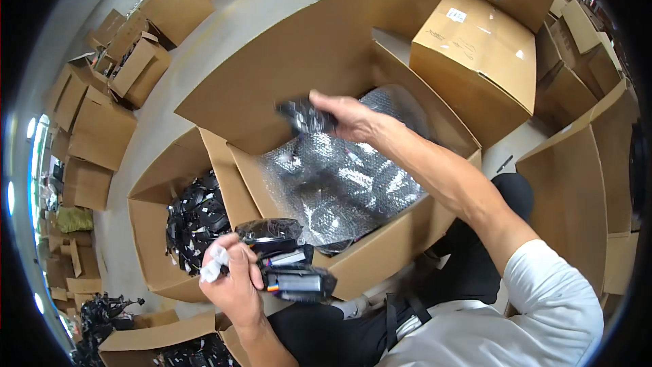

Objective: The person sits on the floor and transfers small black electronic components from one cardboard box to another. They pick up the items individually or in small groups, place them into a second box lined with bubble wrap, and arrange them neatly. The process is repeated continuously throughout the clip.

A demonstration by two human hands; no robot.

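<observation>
My left hand (234, 278) is closed around a bunch of black plastic-wrapped packets (299, 283) near the front left corner of a big open carton (380, 248). Grey blocks and a strip of bright colours show on the packets. A crumpled white piece (214, 263) sticks out at its fingers. Over that carton, my right hand (348, 117) grips a dark, shiny packet (305, 117), blurred by motion, so its kind is unclear. Beneath it, clear bubble wrap (339, 177) covers the carton's contents.
On the left stands a smaller carton (149, 245) with a heap of black parts (197, 221). Another open carton (156, 333) at the lower left holds more black pieces. A taped carton (479, 51) sits at the far right, and a tall open one (570, 183) stands beside my right side.
</observation>
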